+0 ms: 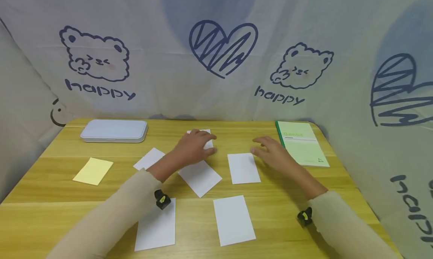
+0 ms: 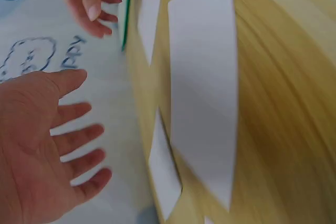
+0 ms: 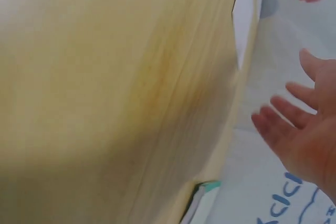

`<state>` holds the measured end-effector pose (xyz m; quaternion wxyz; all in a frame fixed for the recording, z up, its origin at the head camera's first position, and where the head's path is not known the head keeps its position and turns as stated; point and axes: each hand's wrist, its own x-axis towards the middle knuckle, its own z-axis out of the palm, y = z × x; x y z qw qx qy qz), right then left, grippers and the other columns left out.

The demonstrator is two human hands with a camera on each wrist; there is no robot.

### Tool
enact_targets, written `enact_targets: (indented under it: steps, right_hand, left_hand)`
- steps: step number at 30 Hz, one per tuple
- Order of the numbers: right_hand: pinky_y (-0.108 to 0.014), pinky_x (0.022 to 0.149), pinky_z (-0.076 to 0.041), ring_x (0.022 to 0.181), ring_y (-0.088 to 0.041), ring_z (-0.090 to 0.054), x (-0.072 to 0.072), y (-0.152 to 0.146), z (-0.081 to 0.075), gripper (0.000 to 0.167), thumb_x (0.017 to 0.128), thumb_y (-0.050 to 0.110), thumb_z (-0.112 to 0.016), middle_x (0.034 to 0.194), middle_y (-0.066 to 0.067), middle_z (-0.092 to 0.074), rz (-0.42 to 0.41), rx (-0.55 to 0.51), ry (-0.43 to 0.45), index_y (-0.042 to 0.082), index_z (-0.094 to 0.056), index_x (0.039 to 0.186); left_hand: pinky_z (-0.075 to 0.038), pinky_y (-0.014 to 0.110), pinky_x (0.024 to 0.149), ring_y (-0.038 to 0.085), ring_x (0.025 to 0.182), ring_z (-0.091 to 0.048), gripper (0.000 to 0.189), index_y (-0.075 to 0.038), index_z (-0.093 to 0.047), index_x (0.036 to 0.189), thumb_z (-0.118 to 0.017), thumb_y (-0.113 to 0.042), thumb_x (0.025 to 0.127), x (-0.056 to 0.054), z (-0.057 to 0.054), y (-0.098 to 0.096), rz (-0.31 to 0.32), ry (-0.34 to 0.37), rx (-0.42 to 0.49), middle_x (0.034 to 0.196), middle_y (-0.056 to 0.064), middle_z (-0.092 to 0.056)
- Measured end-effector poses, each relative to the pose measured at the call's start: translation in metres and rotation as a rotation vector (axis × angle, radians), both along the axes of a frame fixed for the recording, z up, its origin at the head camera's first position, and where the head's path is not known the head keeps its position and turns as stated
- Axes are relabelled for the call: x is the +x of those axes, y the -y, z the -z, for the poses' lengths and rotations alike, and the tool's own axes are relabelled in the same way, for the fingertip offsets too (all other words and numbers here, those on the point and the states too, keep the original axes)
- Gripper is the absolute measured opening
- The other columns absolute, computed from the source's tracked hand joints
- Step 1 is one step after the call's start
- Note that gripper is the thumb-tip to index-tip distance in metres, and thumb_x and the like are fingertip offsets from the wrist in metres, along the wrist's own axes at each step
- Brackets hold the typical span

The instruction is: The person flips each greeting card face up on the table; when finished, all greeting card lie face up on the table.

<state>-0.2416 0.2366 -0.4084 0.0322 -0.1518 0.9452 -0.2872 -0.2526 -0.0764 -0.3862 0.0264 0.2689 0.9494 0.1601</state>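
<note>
Head view: for neat handling, we should be lifting the slanted white rectangular paper sheet (image 1: 200, 179) by one edge, avoiding creases. It is lying well left of the pale-green rectangular paper notebook (image 1: 302, 144), partly beneath our left grip (image 1: 192, 148), which is hovering wide and empty. Our right grip (image 1: 271, 150), loosely spread and empty, is hovering just left of the notebook.
</note>
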Motion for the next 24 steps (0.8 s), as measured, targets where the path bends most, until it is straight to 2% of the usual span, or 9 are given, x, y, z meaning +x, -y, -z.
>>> enact_targets:
  steps: [4,7,9,14,21,24]
  right_hand:
    - [-0.044,0.091,-0.051,0.112,-0.03,-0.058,-0.012,0.0,0.007,0.05,0.099,0.034,-0.065,0.138,-0.015,-0.057,-0.027,-0.066,0.103,0.006,-0.057,0.139]
    - [-0.041,0.088,-0.05,0.107,-0.029,-0.056,-0.021,-0.001,0.014,0.049,0.096,0.03,-0.07,0.134,-0.015,-0.059,-0.032,-0.059,0.147,0.005,-0.06,0.137]
    - [-0.043,0.093,-0.049,0.11,-0.029,-0.055,-0.026,-0.002,0.018,0.05,0.094,0.028,-0.073,0.134,-0.016,-0.059,-0.044,-0.044,0.16,0.004,-0.061,0.135]
    - [-0.05,0.106,-0.042,0.12,-0.032,-0.051,-0.029,-0.004,0.027,0.05,0.091,0.027,-0.076,0.135,-0.019,-0.054,-0.075,0.014,0.156,0.003,-0.063,0.133]
    - [-0.049,0.104,-0.043,0.112,-0.029,-0.053,-0.027,-0.002,0.029,0.035,0.091,0.027,-0.076,0.129,-0.015,-0.052,-0.079,0.04,0.134,0.011,-0.068,0.121]
    - [-0.047,0.103,-0.044,0.11,-0.028,-0.054,-0.028,-0.002,0.03,0.032,0.091,0.027,-0.076,0.126,-0.014,-0.052,-0.068,0.048,0.139,0.011,-0.068,0.118]
  left_hand:
    - [-0.048,0.049,0.099,0.028,0.127,-0.057,0.045,-0.017,-0.061,0.139,-0.062,-0.039,0.1,-0.015,0.009,-0.031,0.061,0.143,0.024,0.138,0.004,-0.063]
    - [-0.05,0.044,0.1,0.023,0.124,-0.06,0.043,-0.017,-0.062,0.136,-0.065,-0.036,0.098,-0.023,0.016,-0.047,0.077,0.223,0.02,0.134,0.002,-0.066]
    - [-0.049,0.043,0.101,0.021,0.122,-0.061,0.042,-0.017,-0.064,0.134,-0.069,-0.035,0.096,-0.027,0.019,-0.055,0.082,0.255,0.01,0.131,0.002,-0.067]
    - [-0.048,0.041,0.101,0.022,0.119,-0.061,0.041,-0.014,-0.067,0.126,-0.076,-0.032,0.09,-0.031,0.027,-0.064,0.097,0.268,0.004,0.124,0.003,-0.068]
    - [-0.048,0.038,0.102,0.019,0.116,-0.06,0.039,-0.013,-0.066,0.126,-0.075,-0.029,0.092,-0.035,0.03,-0.069,0.072,0.291,0.021,0.122,0.003,-0.067]
    - [-0.047,0.038,0.102,0.019,0.115,-0.06,0.04,-0.013,-0.066,0.127,-0.075,-0.03,0.092,-0.037,0.032,-0.071,0.056,0.301,0.013,0.122,0.002,-0.066]
